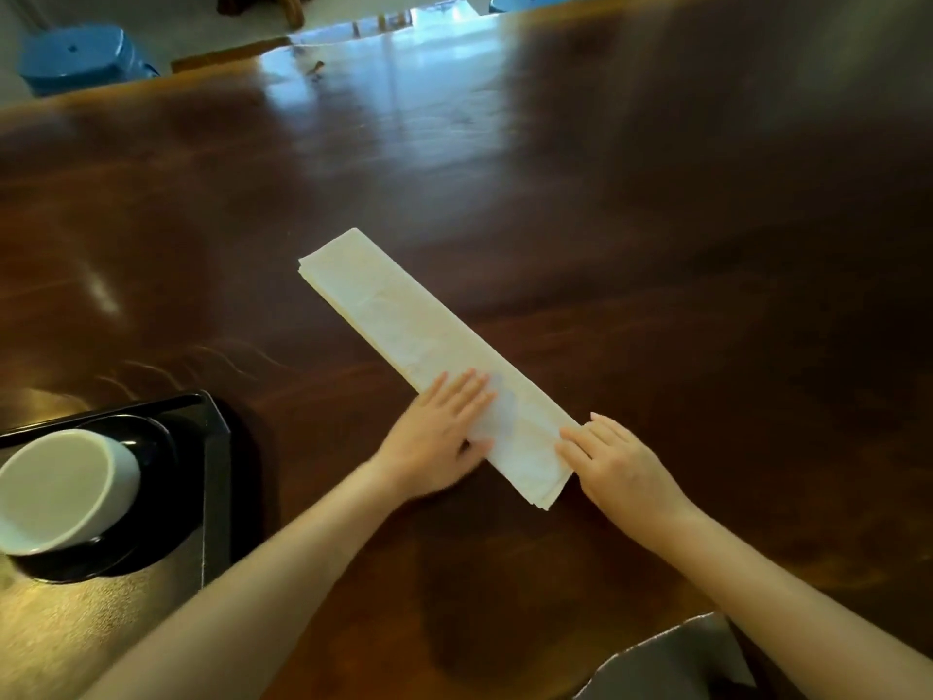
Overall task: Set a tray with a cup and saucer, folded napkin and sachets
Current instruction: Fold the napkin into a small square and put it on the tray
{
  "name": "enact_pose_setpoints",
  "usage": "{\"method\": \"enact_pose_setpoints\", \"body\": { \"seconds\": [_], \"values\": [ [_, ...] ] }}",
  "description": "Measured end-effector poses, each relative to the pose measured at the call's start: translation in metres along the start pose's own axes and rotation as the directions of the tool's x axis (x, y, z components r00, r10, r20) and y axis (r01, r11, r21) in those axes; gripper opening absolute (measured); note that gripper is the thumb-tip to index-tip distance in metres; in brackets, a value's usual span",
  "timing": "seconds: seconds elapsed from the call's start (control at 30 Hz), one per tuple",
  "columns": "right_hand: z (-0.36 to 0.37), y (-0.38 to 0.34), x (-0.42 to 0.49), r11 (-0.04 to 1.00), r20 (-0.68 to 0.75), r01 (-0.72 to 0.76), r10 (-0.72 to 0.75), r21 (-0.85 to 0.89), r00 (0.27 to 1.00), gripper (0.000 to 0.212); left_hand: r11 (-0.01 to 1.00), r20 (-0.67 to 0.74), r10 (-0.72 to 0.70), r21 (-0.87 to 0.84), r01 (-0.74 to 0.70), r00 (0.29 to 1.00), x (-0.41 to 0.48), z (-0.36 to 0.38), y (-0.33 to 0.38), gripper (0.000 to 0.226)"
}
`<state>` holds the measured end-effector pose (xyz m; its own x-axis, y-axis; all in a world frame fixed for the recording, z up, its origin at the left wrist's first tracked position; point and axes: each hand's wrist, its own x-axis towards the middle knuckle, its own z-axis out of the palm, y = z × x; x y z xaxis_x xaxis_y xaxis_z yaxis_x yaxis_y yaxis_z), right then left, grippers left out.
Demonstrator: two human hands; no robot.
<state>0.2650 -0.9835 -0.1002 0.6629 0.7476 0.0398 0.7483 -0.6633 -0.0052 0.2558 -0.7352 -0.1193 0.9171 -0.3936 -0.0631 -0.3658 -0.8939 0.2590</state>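
A white napkin [429,361], folded into a long narrow strip, lies flat on the dark polished wooden table [656,245], running on a diagonal from just above the middle of the frame down to the lower centre-right. Both bare hands rest on its near end. The left hand [439,437] lies open and flat, fingers spread and pointing up-right, with the fingertips on the paper and the palm on the wood beside the strip's left edge. The right hand [621,462] is also open, palm down, its fingers reaching onto the napkin's right edge near the bottom corner; neither hand grips anything. At the lower left of the frame a black tray [217,447] sits on the table, only its right part in view, well apart from the napkin. Inside it is a black saucer [151,522], and a white cup [65,487] stands on the saucer, seen partly from above and cut by the left edge of the frame. No sachets can be made out. At the upper left, beyond the far edge of the table, stands a blue plastic stool [75,58], and a second blue stool [530,0] shows at the top edge right of centre. A grey patch of cloth [671,664] fills the lower right corner under the right forearm
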Motion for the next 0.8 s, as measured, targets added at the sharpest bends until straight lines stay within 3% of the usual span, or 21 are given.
{"method": "enact_pose_setpoints", "body": {
  "seconds": [0.1,0.23,0.37,0.47,0.53,0.67,0.73,0.8],
  "values": [
    [0.004,0.007,0.006,0.999,-0.064,0.041,-0.039,0.033,0.997,0.017,0.984,-0.114,0.144,-0.087,-0.154,0.983,-0.027,0.016,0.046,0.062],
    [0.002,0.009,0.007,0.993,-0.061,0.069,-0.063,0.099,0.996,0.012,0.98,-0.183,0.063,-0.177,-0.096,0.981,-0.037,0.027,0.073,0.039],
    [0.002,0.002,0.001,0.979,-0.006,0.081,-0.081,0.186,0.997,0.019,0.983,-0.303,-0.014,-0.178,-0.042,0.953,-0.029,0.024,0.08,0.004],
    [0.003,0.012,-0.011,0.972,0.096,0.033,-0.057,0.234,0.994,0.037,0.978,-0.327,-0.023,-0.204,-0.047,0.945,-0.031,0.02,0.081,0.006],
    [0.001,0.017,-0.014,0.955,0.125,-0.023,-0.015,0.297,0.992,0.045,0.944,-0.324,-0.088,-0.329,-0.025,0.942,-0.037,0.013,0.077,0.013],
    [-0.017,0.014,0.001,0.804,0.019,-0.113,0.126,0.583,0.992,0.028,0.743,-0.297,-0.335,-0.667,0.057,0.894,-0.05,0.0,0.072,0.02],
    [-0.029,0.013,0.014,0.659,0.032,-0.152,0.191,0.737,0.981,0.019,0.563,-0.233,-0.458,-0.823,0.077,0.858,-0.054,-0.008,0.069,0.017],
    [-0.038,0.01,0.03,0.484,0.157,-0.257,0.239,0.837,0.958,0.013,0.347,-0.146,-0.553,-0.935,0.068,0.82,-0.056,-0.016,0.064,0.013]
  ]
}}
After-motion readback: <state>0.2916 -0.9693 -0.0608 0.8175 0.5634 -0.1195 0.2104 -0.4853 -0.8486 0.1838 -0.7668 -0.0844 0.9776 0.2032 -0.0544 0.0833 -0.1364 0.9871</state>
